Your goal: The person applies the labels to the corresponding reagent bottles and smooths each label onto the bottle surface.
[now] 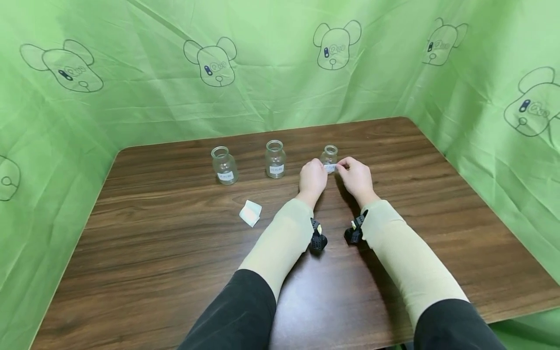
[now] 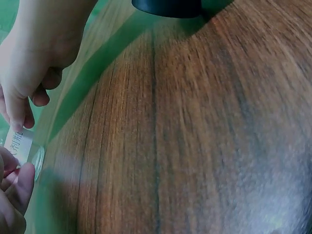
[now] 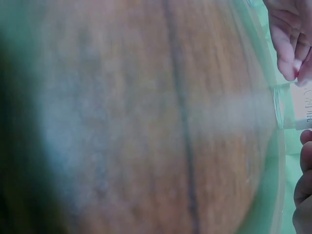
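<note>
A small clear glass jar (image 1: 329, 156) stands upright at the back of the table, with a white label (image 1: 330, 168) across its front. My left hand (image 1: 312, 180) pinches the label's left end. At the other end, my right hand (image 1: 355, 179) holds it between thumb and forefinger. Dark printed characters show on the label (image 2: 19, 142) in the left wrist view, between the fingertips of both hands. The right wrist view catches the label (image 3: 303, 106) at its right edge, with the left hand (image 3: 288, 36) above and the right hand (image 3: 304, 190) below.
Two larger glass jars, a middle one (image 1: 275, 156) and a left one (image 1: 224, 163), stand left of my hands, each bearing a white label. A creased pale paper piece (image 1: 251, 213) lies nearer on the brown wooden table (image 1: 175, 253). Green cloth (image 1: 271, 92) hangs behind the table.
</note>
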`<state>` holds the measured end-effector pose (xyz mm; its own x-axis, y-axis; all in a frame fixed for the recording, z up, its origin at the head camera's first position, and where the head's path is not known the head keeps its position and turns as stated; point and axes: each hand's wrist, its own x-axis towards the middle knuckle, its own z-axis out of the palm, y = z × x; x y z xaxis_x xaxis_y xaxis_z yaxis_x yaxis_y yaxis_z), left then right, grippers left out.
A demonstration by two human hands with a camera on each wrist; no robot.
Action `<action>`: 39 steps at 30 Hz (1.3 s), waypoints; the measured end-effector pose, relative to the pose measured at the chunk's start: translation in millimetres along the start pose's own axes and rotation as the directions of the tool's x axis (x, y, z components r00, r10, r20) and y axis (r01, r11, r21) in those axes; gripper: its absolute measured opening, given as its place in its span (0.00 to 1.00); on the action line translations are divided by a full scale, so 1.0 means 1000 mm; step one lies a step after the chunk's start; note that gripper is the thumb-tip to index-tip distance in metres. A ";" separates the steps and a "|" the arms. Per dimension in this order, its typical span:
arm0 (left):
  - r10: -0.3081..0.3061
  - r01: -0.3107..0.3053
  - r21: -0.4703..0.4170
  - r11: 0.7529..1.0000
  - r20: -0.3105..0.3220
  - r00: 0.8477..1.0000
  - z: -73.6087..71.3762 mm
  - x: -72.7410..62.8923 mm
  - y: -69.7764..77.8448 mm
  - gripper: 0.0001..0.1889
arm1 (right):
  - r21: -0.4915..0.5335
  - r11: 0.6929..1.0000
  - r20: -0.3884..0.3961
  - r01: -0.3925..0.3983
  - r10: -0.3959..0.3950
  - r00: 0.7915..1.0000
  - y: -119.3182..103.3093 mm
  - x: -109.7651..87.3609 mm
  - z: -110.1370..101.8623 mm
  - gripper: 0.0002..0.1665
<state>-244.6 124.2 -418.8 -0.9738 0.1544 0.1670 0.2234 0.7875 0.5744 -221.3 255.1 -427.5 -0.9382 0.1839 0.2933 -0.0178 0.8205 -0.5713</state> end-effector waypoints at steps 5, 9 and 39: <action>-0.002 0.002 -0.025 1.000 0.003 1.000 0.000 0.003 -0.003 0.07 | -0.014 1.000 -0.012 0.019 -0.019 1.000 -0.002 0.003 0.002 0.12; 0.003 -0.003 -0.028 1.000 0.003 1.000 0.000 0.004 -0.003 0.07 | -0.017 1.000 -0.006 0.007 -0.007 1.000 -0.002 0.003 0.000 0.12; 0.034 -0.031 -0.074 0.997 0.040 0.999 -0.008 0.004 -0.019 0.12 | 0.053 0.998 0.059 -0.029 0.026 0.998 -0.007 0.002 -0.001 0.16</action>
<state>-252.9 105.1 -423.0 -0.9666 0.2046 0.1542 0.2558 0.7360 0.6268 -222.7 250.2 -421.7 -0.9571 0.1729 0.2326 -0.0087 0.7851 -0.6193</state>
